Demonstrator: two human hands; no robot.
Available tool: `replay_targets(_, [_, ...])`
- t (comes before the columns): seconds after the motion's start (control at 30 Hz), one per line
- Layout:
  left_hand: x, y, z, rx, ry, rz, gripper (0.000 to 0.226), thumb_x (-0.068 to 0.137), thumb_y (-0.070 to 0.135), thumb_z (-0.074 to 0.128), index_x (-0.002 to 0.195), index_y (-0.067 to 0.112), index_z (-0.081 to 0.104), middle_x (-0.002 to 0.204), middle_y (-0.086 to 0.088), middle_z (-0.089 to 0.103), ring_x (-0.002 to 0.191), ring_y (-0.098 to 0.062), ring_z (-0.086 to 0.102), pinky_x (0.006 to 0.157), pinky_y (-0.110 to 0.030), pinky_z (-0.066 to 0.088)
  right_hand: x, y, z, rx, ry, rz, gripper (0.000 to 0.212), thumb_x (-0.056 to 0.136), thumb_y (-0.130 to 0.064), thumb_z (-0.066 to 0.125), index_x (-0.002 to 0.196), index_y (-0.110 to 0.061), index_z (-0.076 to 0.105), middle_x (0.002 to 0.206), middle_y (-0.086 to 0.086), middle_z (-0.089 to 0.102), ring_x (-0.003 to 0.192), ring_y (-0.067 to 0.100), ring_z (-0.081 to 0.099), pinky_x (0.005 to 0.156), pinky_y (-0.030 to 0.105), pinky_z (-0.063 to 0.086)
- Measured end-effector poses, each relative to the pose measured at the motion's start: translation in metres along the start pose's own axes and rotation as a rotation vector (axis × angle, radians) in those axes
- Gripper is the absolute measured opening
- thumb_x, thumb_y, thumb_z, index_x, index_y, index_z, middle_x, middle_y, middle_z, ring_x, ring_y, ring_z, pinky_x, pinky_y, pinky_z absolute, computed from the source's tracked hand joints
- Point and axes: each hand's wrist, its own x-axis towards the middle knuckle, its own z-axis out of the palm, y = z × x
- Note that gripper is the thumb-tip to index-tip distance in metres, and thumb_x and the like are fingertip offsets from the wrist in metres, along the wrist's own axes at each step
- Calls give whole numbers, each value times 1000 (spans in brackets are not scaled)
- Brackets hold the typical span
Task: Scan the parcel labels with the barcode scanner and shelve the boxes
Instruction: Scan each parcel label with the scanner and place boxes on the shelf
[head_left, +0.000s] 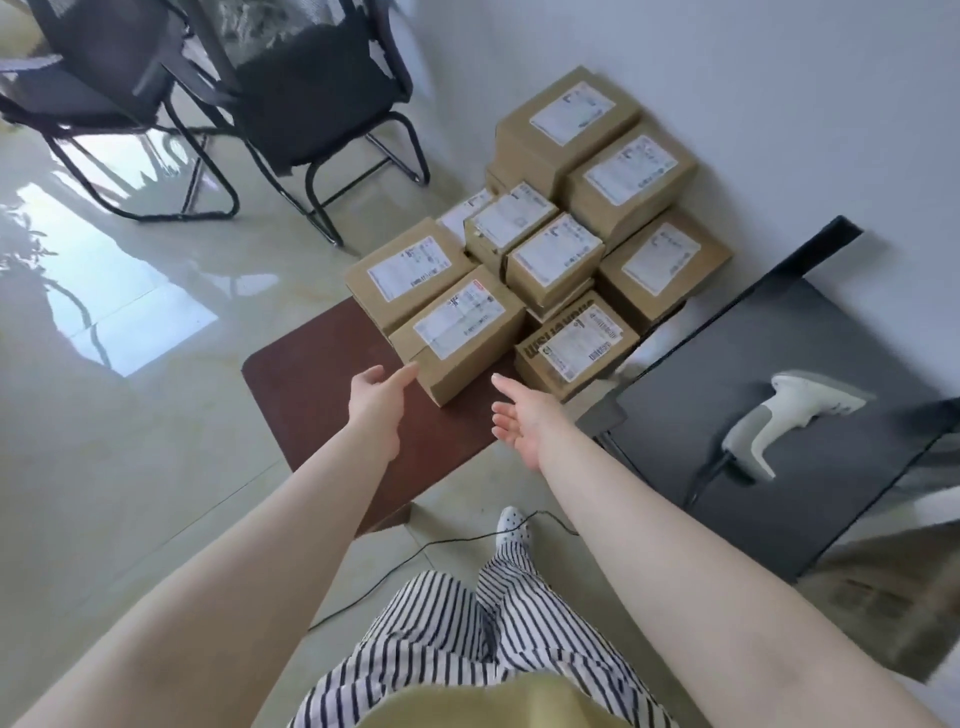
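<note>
Seen from a head-worn camera: both bare arms stretched forward toward a heap of taped cardboard parcels (540, 249), each bearing a white shipping label, stacked against a white wall (753, 93) at about 12 o'clock. Left hand (376, 397) with fingers straight and loosely spread, index fingertip touching or just short of the near corner of the nearest parcel (460, 335); which of the two cannot be told. Right hand (522, 421) palm turned inward at 1 o'clock, fingers straight and relaxed, holding nothing, apart from the nearest parcel and just beside a printed box (576, 345) with dark lettering on its flap. Nearest parcel resting on a low dark-brown desk (311, 395), label facing up, second parcel (410, 267) pressed against its far side.

White barcode scanner (779, 421) lying untouched on a dark grey surface (727, 499) at 2 o'clock, well apart from both hands, its cord trailing off the near edge. Thin black cable (431, 548) running across the pale glossy floor tiles (130, 467) near a dotted sock (514, 525). Striped trousers (467, 634) and a pale yellow top (467, 712) at 6 o'clock. Two black mesh chairs (218, 104) with sled bases at 10 to 11 o'clock, window light mirrored on the floor beside them.
</note>
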Motion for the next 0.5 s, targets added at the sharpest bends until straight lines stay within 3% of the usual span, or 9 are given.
replay_targets(0.17, [50, 8, 13, 150, 49, 115, 68, 91, 37, 75, 150, 25, 42, 153, 3, 44, 137, -22, 48, 105, -38, 43, 43, -8, 21, -51, 26, 48, 27, 90, -36, 73, 103, -17, 59, 123, 12, 62, 101, 19, 60, 92, 33, 56])
replay_targets(0.27, [80, 9, 18, 259, 15, 217, 65, 92, 33, 73, 149, 23, 44, 145, 5, 51, 136, -15, 48, 104, -35, 44, 69, -6, 36, -56, 40, 56, 34, 91, -36, 71, 116, -16, 61, 127, 14, 60, 116, 24, 59, 99, 37, 54])
replay_targets(0.37, [100, 8, 19, 409, -28, 308, 63, 94, 32, 70, 149, 22, 43, 135, 9, 55, 121, -9, 52, 99, -29, 45, 87, -2, 50, -60, 33, 22, 52, 94, -39, 66, 137, -13, 54, 134, 7, 55, 115, 21, 55, 101, 37, 52])
replay_targets(0.5, [113, -2, 12, 605, -77, 357, 64, 92, 44, 70, 149, 26, 46, 128, 8, 51, 123, -17, 53, 103, -42, 50, 95, 10, 66, -81, 57, 3, 57, 98, -44, 58, 144, -12, 48, 133, 4, 56, 110, 20, 54, 106, 40, 48])
